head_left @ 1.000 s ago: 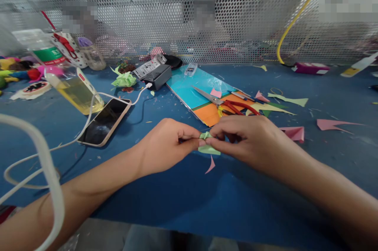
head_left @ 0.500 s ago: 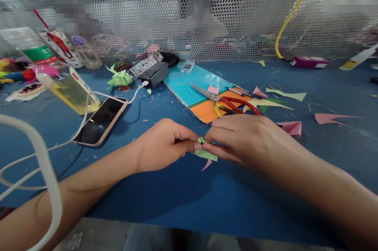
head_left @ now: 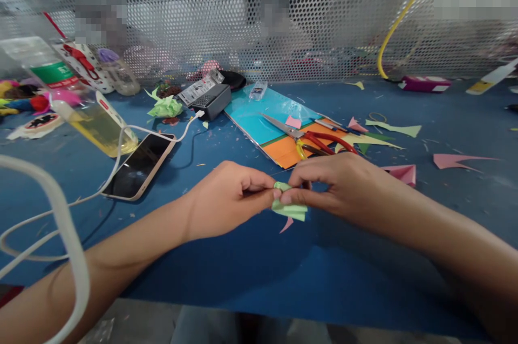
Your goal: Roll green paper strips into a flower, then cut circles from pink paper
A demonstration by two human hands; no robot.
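I hold the small green paper piece [head_left: 288, 207] pinched from both ends. The thumb and fingertips of my left hand [head_left: 226, 198] are closed tight on its left tip, and those of my right hand [head_left: 335, 184] are closed on its upper right edge, so both grips are narrow and full of paper. It sits between my knuckles, low over the blue table [head_left: 243, 268]; I cannot tell whether its lower edge touches the surface. By my reading the folding is well along. The paper is already down to a thick little bundle of several layers, but one flat flap hangs loose under my right fingertips and no finished shape can be read, so some creasing seems left. Just below the grip lies a curved pink scrap [head_left: 286, 224]. Just beyond my right hand are the red-handled scissors [head_left: 311, 139], lying on a teal and orange paper pack [head_left: 259, 117]. To the right of that hand a folded pink piece [head_left: 400, 174] lies near, with pale green offcuts [head_left: 394, 129] farther off. Left of my left hand, well apart, a phone [head_left: 138, 166] lies face up on its white cable [head_left: 121, 141], and beyond it is a crumpled green wad [head_left: 165, 108].
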